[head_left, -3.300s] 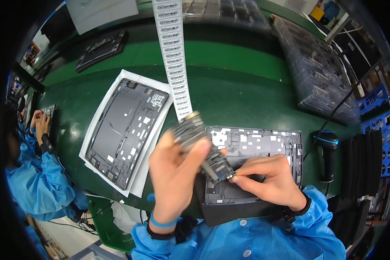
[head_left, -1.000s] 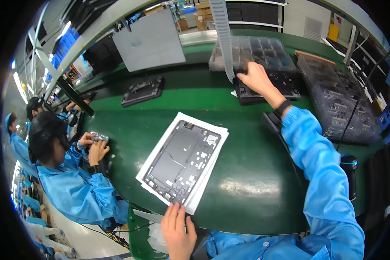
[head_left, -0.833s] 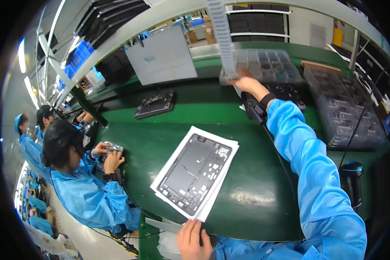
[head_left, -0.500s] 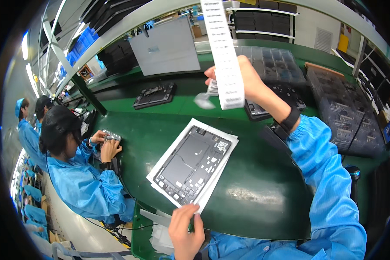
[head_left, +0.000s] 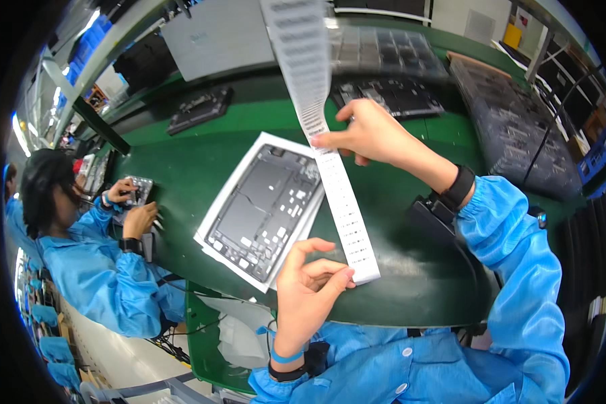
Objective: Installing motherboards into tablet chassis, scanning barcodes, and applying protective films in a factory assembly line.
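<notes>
A long white strip of printed labels (head_left: 347, 209) hangs down from the top of the view to the bench's near side. Its lower end is pinched between the thumb and fingers of my left hand (head_left: 308, 289). Higher up, my right hand (head_left: 370, 135) grips the strip, its thumb lying across the front; the fingers behind are partly hidden. Left of the strip, a dark grey tablet housing (head_left: 249, 195) with small white pads lies tilted on white sheets (head_left: 212, 232). The strip passes close to the housing's right side.
Other dark device parts (head_left: 198, 110) lie at the far left on the green bench (head_left: 411, 269). Clear plastic trays (head_left: 512, 121) stand at the right. A co-worker (head_left: 101, 269) in blue handles a part on the left. Below the bench edge, a green bin (head_left: 205, 343) holds white paper.
My right hand has come down with the strip, drawing it toward me. My left hand has left the sheets' lower corner and now pinches the strip's end. The whole view has shifted.
</notes>
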Available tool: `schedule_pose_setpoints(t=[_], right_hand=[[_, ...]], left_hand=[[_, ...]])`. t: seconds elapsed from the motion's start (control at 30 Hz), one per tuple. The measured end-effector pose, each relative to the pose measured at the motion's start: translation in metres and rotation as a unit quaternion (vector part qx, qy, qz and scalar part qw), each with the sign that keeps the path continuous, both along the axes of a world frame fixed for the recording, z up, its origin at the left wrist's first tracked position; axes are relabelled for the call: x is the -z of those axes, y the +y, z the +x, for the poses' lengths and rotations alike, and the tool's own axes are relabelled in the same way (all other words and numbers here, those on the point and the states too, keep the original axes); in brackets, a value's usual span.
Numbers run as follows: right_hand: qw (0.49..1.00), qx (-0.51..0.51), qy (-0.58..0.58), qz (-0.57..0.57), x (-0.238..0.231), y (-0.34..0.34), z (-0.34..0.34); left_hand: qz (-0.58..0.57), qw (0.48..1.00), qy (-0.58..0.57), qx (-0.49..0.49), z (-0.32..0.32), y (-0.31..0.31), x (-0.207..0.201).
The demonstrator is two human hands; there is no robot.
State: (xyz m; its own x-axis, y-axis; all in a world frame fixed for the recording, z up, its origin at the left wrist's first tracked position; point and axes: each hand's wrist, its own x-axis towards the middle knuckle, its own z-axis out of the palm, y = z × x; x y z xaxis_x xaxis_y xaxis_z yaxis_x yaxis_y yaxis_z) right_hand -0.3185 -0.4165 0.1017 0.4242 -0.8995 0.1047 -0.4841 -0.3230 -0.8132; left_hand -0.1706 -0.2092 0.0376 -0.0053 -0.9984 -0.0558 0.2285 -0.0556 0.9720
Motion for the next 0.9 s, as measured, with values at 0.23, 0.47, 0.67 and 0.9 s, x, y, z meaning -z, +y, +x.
schedule_pose_setpoints(t=[0.23, 0.47, 0.67, 0.9], right_hand=[[0.993, 0.033, -0.067, 0.094, 0.059, 0.122, -0.057], [0.986, -0.053, -0.155, 0.030, 0.072, 0.174, -0.046], [0.979, -0.064, -0.172, -0.092, 0.081, 0.163, -0.048], [0.986, 0.059, -0.073, -0.139, 0.073, 0.192, -0.105]], left_hand=[[-0.100, 0.992, -0.071, 0.004, -0.001, 0.011, 0.032], [-0.112, 0.985, -0.131, 0.014, -0.001, 0.010, 0.037], [-0.180, 0.924, -0.338, 0.020, 0.010, 0.013, 0.029], [-0.159, 0.746, -0.631, -0.142, 0.069, 0.015, 0.018]])
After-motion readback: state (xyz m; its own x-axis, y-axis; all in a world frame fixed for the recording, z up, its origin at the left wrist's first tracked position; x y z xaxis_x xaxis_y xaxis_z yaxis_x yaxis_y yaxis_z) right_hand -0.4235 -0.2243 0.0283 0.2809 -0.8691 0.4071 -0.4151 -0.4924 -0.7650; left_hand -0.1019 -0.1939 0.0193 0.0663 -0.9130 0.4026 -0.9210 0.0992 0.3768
